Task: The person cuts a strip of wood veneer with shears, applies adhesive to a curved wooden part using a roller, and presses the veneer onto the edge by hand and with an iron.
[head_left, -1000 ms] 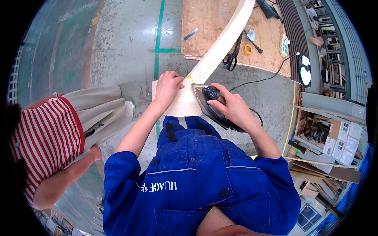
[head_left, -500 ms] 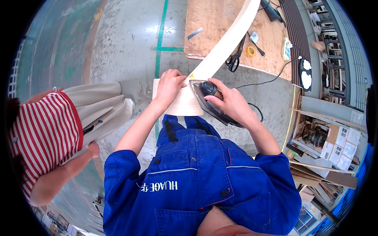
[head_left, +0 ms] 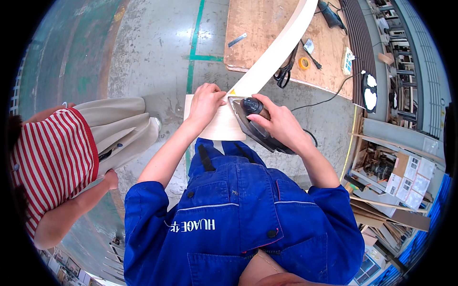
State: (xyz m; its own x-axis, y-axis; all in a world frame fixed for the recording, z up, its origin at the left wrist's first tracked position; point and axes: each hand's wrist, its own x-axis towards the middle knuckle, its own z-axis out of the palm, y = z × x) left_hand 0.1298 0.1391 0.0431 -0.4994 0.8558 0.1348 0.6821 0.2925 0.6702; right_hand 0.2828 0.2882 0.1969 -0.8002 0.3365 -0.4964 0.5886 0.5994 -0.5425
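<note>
My right hand point(head_left: 276, 117) grips the handle of a clothes iron point(head_left: 253, 125) with a dark body. The tip of its soleplate touches a pale wood veneer piece point(head_left: 222, 126) in front of my legs. My left hand point(head_left: 206, 105) presses on that piece, fingers bent together, the fingertips beside the iron's tip. A long, pale veneer strip point(head_left: 274, 52) runs from there up and right over the table. A small yellow patch point(head_left: 233, 92) marks the spot where strip and piece meet. What lies under my left fingers is hidden.
A wooden table point(head_left: 253, 24) holds black scissors point(head_left: 282, 75), a yellow tape roll point(head_left: 304, 63), a metal ruler point(head_left: 237, 40) and a dark power tool point(head_left: 330, 16). The iron's cord point(head_left: 329, 98) trails right. A person in a striped top point(head_left: 55, 157) stands at left. Shelving point(head_left: 405, 71) lines the right.
Both hands, the iron and the veneer stay almost in place. The view has shifted slightly, and the person at left has moved a little.
</note>
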